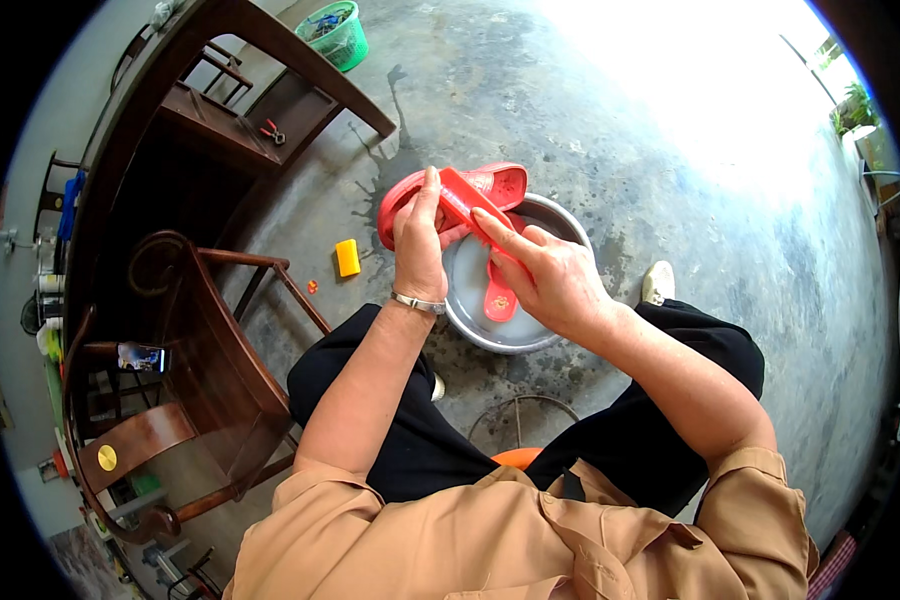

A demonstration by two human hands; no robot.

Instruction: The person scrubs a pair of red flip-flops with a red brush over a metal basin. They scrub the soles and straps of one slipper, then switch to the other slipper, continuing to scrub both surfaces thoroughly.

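My left hand (420, 251) holds a red shoe (401, 199) over the far left rim of a grey round basin (510, 349). My right hand (559, 274) grips a red plastic scrubbing brush (461, 196), its index finger stretched along the back. The brush lies across the shoe, close to my left thumb, and partly hides it. In the basin's cloudy water (465, 281) is another red piece of footwear (500, 301) with a gold mark, partly covered by my right hand. A yellow block, probably soap (348, 258), lies on the floor left of the basin.
A wooden armchair (232, 352) stands close on the left, with a phone (142, 358) by it. Red-handled pincers (273, 133) lie on dark wooden furniture (300, 56). A green basket (345, 45) stands at the back. Wet patches mark the concrete floor (450, 97).
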